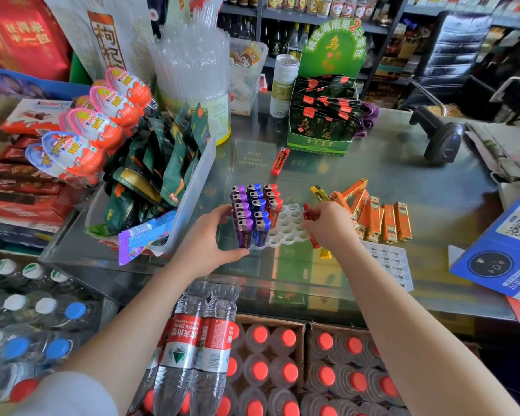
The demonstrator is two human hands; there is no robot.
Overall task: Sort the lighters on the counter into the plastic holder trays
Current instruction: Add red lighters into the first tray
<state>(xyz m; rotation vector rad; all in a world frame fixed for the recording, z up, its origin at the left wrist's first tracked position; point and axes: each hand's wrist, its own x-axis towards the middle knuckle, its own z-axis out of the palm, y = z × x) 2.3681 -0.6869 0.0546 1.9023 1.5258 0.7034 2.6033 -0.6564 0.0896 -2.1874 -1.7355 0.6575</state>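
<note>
The white plastic tray (pixel 285 232) sits on the glass counter (pixel 403 175), its left columns filled with upright purple, blue and red lighters (pixel 254 214) and its right holes empty. The left hand (pixel 213 235) is clamped on the tray's near-left edge, thumb low and fingers against the purple column. The right hand (pixel 330 226) is closed on a red lighter (pixel 309 223), with a yellow one (pixel 324 253) showing below the fist, just right of the tray. More stock lies loose: a red lighter (pixel 279 161) farther off, yellow ones (pixel 320 193) and orange boxes (pixel 379 217) to the right, and a second tray (pixel 388 262) near right. Each lighter looks light, rigid and smooth-sided, so likely slippery; pinching the body just below the metal cap should give control for dropping it base-first into a hole. The thin tray probably flexes and slides on glass, so bracing its edge seems wise.
</note>
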